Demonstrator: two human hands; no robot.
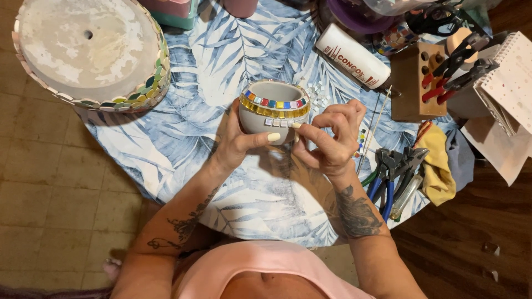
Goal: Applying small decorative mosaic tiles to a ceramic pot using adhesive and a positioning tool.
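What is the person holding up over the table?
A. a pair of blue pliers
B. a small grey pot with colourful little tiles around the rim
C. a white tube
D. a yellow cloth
B: the left hand cups the small grey pot, which has rows of coloured tiles near its rim, while the right hand touches a tile on its side; the blue-handled pliers lie on the table.

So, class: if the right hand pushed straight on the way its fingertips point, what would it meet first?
The right hand points left at the small grey mosaic pot; its fingertip already seems to touch the white tile row.
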